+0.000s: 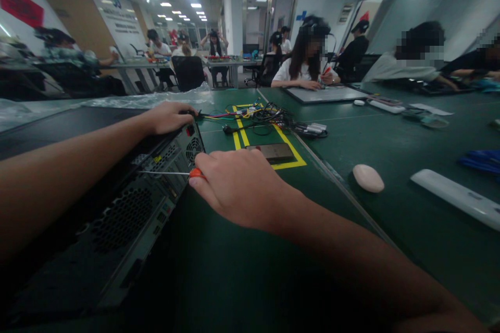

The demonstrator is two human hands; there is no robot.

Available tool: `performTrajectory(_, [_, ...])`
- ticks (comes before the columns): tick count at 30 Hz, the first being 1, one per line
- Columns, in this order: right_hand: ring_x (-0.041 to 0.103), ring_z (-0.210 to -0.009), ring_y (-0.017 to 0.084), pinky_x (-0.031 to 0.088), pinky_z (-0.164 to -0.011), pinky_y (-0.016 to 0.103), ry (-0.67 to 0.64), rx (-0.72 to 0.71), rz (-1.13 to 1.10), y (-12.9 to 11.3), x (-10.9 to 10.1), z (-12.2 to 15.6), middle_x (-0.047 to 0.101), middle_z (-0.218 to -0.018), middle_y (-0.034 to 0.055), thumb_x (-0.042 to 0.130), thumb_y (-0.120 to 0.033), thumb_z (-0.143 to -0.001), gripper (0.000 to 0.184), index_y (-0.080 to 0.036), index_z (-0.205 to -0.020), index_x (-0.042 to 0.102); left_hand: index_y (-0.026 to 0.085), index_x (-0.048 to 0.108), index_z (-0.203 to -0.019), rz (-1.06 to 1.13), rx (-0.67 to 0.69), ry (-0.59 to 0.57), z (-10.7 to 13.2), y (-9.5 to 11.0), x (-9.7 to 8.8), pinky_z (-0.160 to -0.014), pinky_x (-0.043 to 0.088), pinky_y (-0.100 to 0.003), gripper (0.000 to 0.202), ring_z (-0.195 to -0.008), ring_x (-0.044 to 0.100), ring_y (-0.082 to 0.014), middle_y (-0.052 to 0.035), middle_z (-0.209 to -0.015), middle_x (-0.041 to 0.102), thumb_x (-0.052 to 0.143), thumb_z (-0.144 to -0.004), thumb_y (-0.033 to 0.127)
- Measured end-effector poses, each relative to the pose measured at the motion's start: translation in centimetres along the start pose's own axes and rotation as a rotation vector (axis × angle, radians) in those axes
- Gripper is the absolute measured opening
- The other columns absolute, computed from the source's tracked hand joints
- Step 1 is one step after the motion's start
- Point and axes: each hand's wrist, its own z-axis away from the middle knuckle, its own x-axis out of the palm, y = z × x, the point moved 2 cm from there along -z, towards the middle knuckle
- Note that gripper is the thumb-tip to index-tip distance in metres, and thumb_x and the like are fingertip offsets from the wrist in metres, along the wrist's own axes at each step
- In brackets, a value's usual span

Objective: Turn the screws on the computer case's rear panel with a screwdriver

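A computer case (128,250) lies on its side at the left, its rear panel with vents, ports and slots turned toward me. My left hand (170,117) rests on the far upper corner of the case, its fingers bent over the edge. In my closed right hand (246,187) is a screwdriver (197,173). Only part of its orange handle shows; the rest is hidden by my fingers. Its thin metal shaft points left, and the tip is at the rear panel near the expansion slots. Whether the tip sits in a screw I cannot tell.
Beyond my hands lie tangled cables (273,114) and a dark flat box (275,152) within yellow tape (291,165). To the right are a pale mouse-shaped object (368,178) and a long white device (457,195). Clear plastic wrap (172,96) lies behind the case. Other people sit across the table.
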Motion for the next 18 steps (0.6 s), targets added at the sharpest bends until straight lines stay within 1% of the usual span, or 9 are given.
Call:
performTrajectory(5, [0.073, -0.088, 0.026, 0.045, -0.065, 0.035, -0.012, -0.013, -0.028, -0.01, 0.05, -0.08, 0.078, -0.101, 0.0065, 0.046, -0.037, -0.105, 0.03, -0.017, -0.102, 0.067, 0.024, 0.074, -0.128, 0.002, 0.008, 0.004, 0.01, -0.03, 0.03, -0.112, 0.043, -0.042, 0.064, -0.124, 0.06, -0.035, -0.0065, -0.134, 0.071, 0.044, -0.079, 0.051])
performTrajectory(9, [0.073, -0.086, 0.026, 0.044, -0.063, 0.035, 0.016, -0.042, -0.034, 0.03, 0.08, 0.04, 0.078, -0.102, 0.0057, 0.059, -0.036, -0.099, 0.025, -0.016, -0.114, 0.063, 0.022, 0.074, -0.127, -0.013, 0.013, -0.001, -0.03, -0.01, -0.01, -0.11, 0.044, -0.042, 0.064, -0.122, 0.061, -0.0354, -0.0081, -0.132, 0.072, 0.044, -0.079, 0.05])
performTrajectory(11, [0.072, -0.085, 0.026, 0.044, -0.063, 0.034, 0.017, -0.051, -0.03, 0.09, 0.17, 0.08, 0.078, -0.103, 0.005, 0.057, -0.031, -0.099, 0.025, -0.017, -0.119, 0.06, 0.022, 0.074, -0.126, -0.014, 0.015, -0.011, -0.07, -0.04, 0.01, -0.109, 0.045, -0.041, 0.063, -0.121, 0.062, -0.0352, -0.008, -0.13, 0.072, 0.044, -0.079, 0.05])
performTrajectory(14, [0.072, -0.083, 0.025, 0.045, -0.064, 0.034, 0.014, -0.052, -0.015, 0.2, 0.31, 0.06, 0.078, -0.103, 0.0044, 0.05, -0.023, -0.101, 0.023, -0.018, -0.122, 0.058, 0.022, 0.074, -0.127, -0.013, 0.015, -0.01, -0.16, -0.18, 0.08, -0.109, 0.045, -0.041, 0.063, -0.12, 0.062, -0.0345, -0.0081, -0.13, 0.072, 0.044, -0.079, 0.05])
performTrajectory(18, [0.073, -0.085, 0.024, 0.046, -0.067, 0.033, 0.001, -0.038, 0.001, 0.21, 0.41, -0.02, 0.078, -0.104, 0.0048, 0.051, -0.022, -0.101, 0.02, -0.019, -0.12, 0.057, 0.02, 0.074, -0.126, -0.004, 0.025, 0.006, -0.22, -0.37, 0.2, -0.109, 0.045, -0.042, 0.064, -0.12, 0.063, -0.0348, -0.0101, -0.13, 0.072, 0.044, -0.079, 0.051])
